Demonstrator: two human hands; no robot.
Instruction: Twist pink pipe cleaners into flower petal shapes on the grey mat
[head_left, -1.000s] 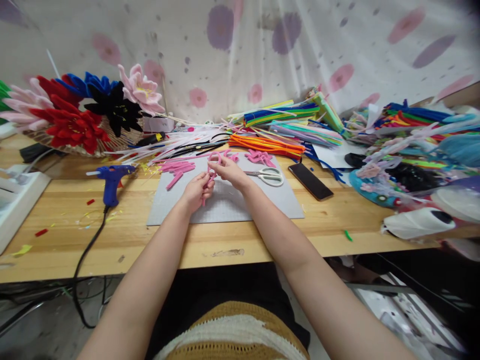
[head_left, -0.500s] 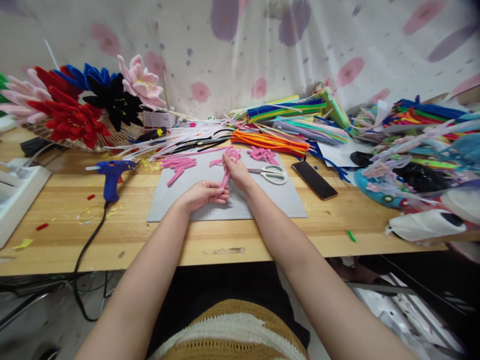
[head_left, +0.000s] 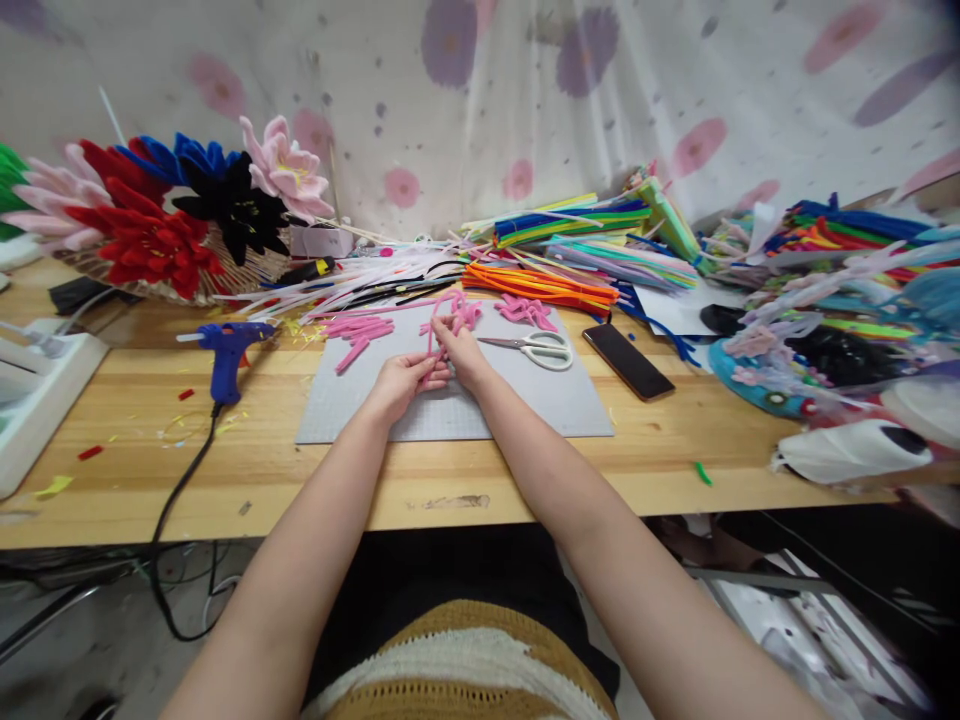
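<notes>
Between my hands is a pink pipe cleaner (head_left: 433,340), held above the grey mat (head_left: 360,415). My left hand (head_left: 409,382) pinches its lower end, the other fingers loosely stretched. Higher up, my right hand (head_left: 459,352) has its fingers closed on the same pipe cleaner, whose top bends over in a loop. Just behind the right hand lies a bunch of looped pink pieces (head_left: 466,313), partly covered by it. Short pink pipe cleaner lengths (head_left: 358,330) lie at the mat's left, a second looped pink bunch (head_left: 525,311) at the back right. White-handled scissors (head_left: 546,350) rest beside my right hand.
A blue hot glue gun (head_left: 225,360) with a trailing cord stands on the left, near fuzzy flowers (head_left: 165,235). Bundles of coloured pipe cleaners (head_left: 540,287) line the back. A phone (head_left: 628,361) and a white roll (head_left: 851,450) lie to the right.
My hands have shifted slightly left. The right hand's grip has changed, and the pipe cleaner now curves up and over in a loop, while a pink bunch shows on the mat behind it.
</notes>
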